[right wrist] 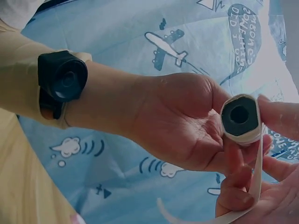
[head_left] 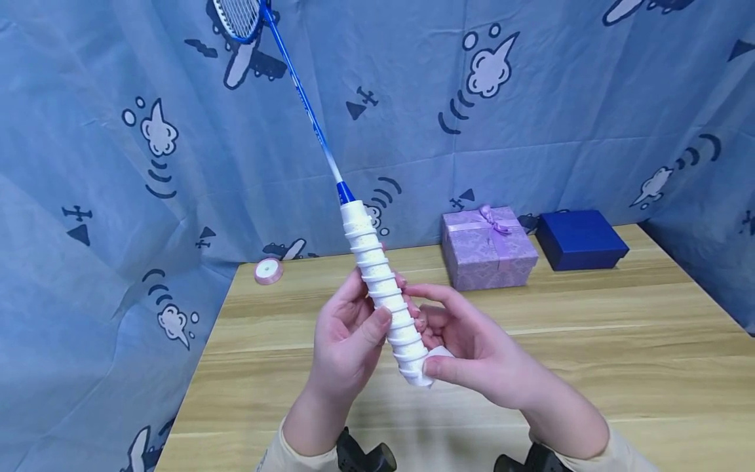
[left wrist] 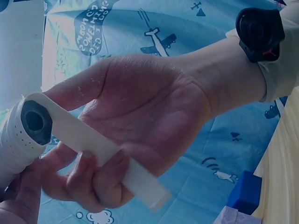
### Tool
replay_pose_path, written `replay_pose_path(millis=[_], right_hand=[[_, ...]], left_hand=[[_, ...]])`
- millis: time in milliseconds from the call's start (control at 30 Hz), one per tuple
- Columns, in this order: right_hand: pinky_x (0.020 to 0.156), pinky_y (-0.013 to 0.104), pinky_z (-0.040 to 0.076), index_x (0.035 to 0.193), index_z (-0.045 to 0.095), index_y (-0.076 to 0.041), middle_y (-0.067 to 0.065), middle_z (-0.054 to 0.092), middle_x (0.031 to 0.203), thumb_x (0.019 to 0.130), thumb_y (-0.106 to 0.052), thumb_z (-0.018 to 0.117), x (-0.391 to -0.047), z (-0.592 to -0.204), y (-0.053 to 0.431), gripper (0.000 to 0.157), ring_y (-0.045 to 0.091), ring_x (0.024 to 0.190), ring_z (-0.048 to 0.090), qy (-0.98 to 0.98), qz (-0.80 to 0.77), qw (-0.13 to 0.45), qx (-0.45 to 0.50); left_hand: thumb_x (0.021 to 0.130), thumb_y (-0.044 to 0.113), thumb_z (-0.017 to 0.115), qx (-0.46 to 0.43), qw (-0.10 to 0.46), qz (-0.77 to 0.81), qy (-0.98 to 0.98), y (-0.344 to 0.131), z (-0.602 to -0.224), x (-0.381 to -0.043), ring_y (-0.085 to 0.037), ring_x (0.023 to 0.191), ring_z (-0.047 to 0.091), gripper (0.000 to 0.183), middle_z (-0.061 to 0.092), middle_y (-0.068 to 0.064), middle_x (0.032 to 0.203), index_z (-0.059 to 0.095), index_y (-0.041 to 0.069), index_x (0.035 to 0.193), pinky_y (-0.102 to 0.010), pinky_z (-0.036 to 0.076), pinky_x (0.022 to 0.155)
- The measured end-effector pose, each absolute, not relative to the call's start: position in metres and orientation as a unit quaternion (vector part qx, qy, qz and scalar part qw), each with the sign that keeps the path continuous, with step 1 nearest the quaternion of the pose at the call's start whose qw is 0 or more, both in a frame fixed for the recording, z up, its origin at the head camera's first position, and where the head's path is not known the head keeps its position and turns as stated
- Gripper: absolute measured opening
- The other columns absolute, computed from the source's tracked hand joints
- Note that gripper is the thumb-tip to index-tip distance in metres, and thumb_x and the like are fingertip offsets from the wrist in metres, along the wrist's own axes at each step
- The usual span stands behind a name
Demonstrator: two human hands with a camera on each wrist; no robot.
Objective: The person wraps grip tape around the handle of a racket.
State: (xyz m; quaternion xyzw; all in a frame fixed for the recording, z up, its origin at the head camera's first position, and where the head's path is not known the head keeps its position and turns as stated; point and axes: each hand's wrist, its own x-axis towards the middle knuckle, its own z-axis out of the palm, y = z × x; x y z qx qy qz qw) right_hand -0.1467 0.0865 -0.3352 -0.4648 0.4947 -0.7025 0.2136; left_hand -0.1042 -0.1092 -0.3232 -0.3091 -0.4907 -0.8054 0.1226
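Note:
A blue and white badminton racket [head_left: 303,98] slants up to the left, its head cut off by the top edge. White ridged grip tape [head_left: 386,288] winds around the handle. My left hand [head_left: 348,354] holds the handle about its middle, thumb along the near side. At the bottom end my right hand [head_left: 489,357] has its thumb on the wrap. A loose tail of grip tape [left wrist: 86,133] leaves the handle end and passes under the right hand's curled fingers [left wrist: 110,179]. The dark butt cap [right wrist: 240,115] with its round recess shows in both wrist views.
On the wooden table [head_left: 265,367], a pink ribbon roll [head_left: 268,271] lies at the back left. A purple gift box [head_left: 486,262] with a bow and a dark blue box [head_left: 580,242] stand at the back right. Patterned blue cloth [head_left: 177,216] hangs behind.

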Motion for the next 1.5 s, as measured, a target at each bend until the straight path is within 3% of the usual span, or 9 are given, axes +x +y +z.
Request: replay_pose_path(millis=[200,400,533,900,1067,1367,1500], right_hand=[[0.086,0.026,0.062,0.159,0.020,0.003,0.009,0.066,0.127,0.093,0.024,0.051,-0.147,-0.337,0.082,0.075,0.016,0.110,0.067,0.434,-0.720,0.221,-0.494],[0.071,0.025,0.056,0.151,0.031,0.010,0.009,0.060,0.104,0.087,0.025,0.062,-0.144,-0.339,0.078,0.073,0.018,0.088,0.058,0.539,-0.678,0.090,-0.493],[0.070,0.027,0.056,0.150,0.035,0.009,0.011,0.059,0.101,0.083,0.025,0.066,-0.143,-0.339,0.077,0.076,0.019,0.086,0.060,0.579,-0.658,0.053,-0.478],[0.071,0.026,0.052,0.154,0.036,-0.003,0.009,0.056,0.097,0.081,0.015,0.078,-0.139,-0.337,0.080,0.086,0.017,0.084,0.055,0.626,-0.628,0.050,-0.459],[0.069,0.025,0.051,0.154,0.035,-0.003,0.010,0.056,0.098,0.078,0.013,0.081,-0.138,-0.338,0.078,0.090,0.016,0.083,0.054,0.631,-0.626,0.031,-0.458],[0.063,0.024,0.052,0.153,0.041,-0.012,0.003,0.060,0.098,0.078,0.005,0.086,-0.137,-0.338,0.071,0.089,0.014,0.080,0.053,0.693,-0.586,-0.030,-0.419],[0.063,0.025,0.051,0.154,0.041,-0.014,0.004,0.057,0.096,0.080,0.005,0.084,-0.137,-0.337,0.072,0.088,0.015,0.081,0.052,0.692,-0.589,-0.015,-0.417]], left_hand=[[0.104,0.000,0.054,-0.300,0.121,-0.797,-0.510,-0.111,-0.322,-0.104,-0.016,0.109,0.062,0.056,0.055,-0.009,0.126,0.030,-0.013,0.152,-0.025,0.056,0.101],[0.095,-0.001,0.068,-0.146,0.168,-0.737,-0.638,-0.109,-0.315,-0.097,-0.022,0.103,0.060,0.056,0.057,-0.013,0.121,0.049,-0.001,0.147,-0.023,0.058,0.091],[0.089,-0.002,0.074,-0.092,0.187,-0.718,-0.664,-0.108,-0.312,-0.097,-0.025,0.099,0.065,0.053,0.062,-0.017,0.118,0.055,0.001,0.138,-0.030,0.062,0.090],[0.089,-0.009,0.070,-0.180,0.210,-0.702,-0.656,-0.108,-0.318,-0.099,-0.022,0.099,0.063,0.052,0.060,-0.022,0.119,0.057,-0.005,0.140,-0.028,0.062,0.087],[0.087,-0.011,0.070,-0.172,0.215,-0.718,-0.639,-0.107,-0.319,-0.099,-0.018,0.098,0.067,0.051,0.063,-0.028,0.121,0.056,-0.009,0.136,-0.025,0.063,0.085],[0.087,-0.003,0.077,-0.113,0.185,-0.701,-0.680,-0.105,-0.317,-0.101,-0.022,0.100,0.065,0.062,0.066,-0.011,0.123,0.057,0.010,0.144,-0.025,0.061,0.079],[0.090,-0.004,0.073,-0.120,0.183,-0.707,-0.672,-0.107,-0.317,-0.101,-0.023,0.100,0.065,0.060,0.065,-0.015,0.123,0.056,0.006,0.145,-0.028,0.063,0.084]])
